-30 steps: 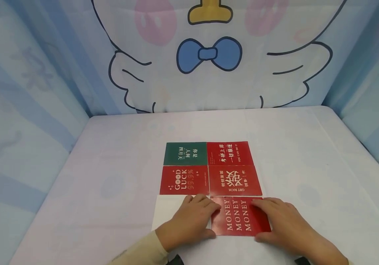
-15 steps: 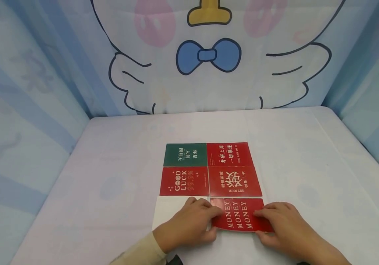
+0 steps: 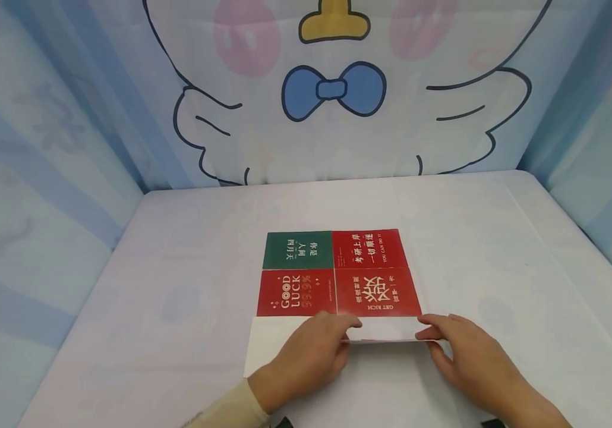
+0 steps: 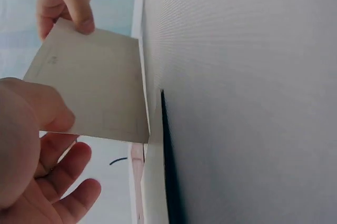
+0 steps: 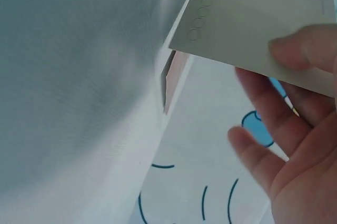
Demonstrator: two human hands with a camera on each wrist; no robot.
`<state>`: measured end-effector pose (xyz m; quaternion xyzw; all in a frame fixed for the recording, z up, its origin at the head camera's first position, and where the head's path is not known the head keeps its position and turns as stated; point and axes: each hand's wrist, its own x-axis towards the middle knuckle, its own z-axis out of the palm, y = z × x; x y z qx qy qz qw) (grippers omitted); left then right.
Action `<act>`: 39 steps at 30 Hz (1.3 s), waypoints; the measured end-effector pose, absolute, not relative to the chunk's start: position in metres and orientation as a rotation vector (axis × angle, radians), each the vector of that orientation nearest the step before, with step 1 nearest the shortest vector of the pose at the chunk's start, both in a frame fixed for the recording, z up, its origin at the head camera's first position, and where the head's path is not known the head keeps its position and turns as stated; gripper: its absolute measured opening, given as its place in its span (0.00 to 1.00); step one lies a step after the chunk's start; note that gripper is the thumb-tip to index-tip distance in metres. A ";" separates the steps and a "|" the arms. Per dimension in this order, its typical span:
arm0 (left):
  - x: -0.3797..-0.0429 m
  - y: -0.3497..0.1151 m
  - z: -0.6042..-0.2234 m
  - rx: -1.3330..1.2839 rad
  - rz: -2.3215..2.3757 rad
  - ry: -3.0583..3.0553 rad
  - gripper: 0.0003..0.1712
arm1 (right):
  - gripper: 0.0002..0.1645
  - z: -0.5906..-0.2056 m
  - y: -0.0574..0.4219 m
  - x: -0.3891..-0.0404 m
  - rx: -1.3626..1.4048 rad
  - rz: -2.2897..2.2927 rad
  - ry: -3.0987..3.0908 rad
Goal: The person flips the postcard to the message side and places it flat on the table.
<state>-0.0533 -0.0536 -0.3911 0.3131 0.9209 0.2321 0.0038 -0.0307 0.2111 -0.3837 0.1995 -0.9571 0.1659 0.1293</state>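
Green card (image 3: pixel 298 250), red cards (image 3: pixel 377 291) beyond | hands (image 3: pixel 306 351) (image 3: pixel 474 359) pinch tilted card (image 3: pixel 386 330) | left overlaps white card (image 3: pixel 268 342)

Card (image 4: pixel 100 82): thin, rectangular, square-cornered; pale back with faint print, row of small outlined shapes along one edge; tipped up, foreshortened to a narrow pale strip in the head view; pinched at opposite ends, one by left hand (image 3: pixel 308 355), other by right hand (image 3: pixel 474 362)
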 end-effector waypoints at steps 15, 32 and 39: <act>-0.060 -0.068 -0.392 0.920 1.421 2.771 0.20 | 0.30 -0.380 0.212 -0.030 0.448 0.785 -2.495; -0.062 -0.070 -0.391 0.860 1.081 2.803 0.25 | 0.30 -0.385 0.217 -0.031 0.473 0.731 -2.686; -0.063 -0.067 -0.395 0.750 0.959 2.775 0.26 | 0.31 -0.388 0.218 -0.034 0.352 0.813 -2.965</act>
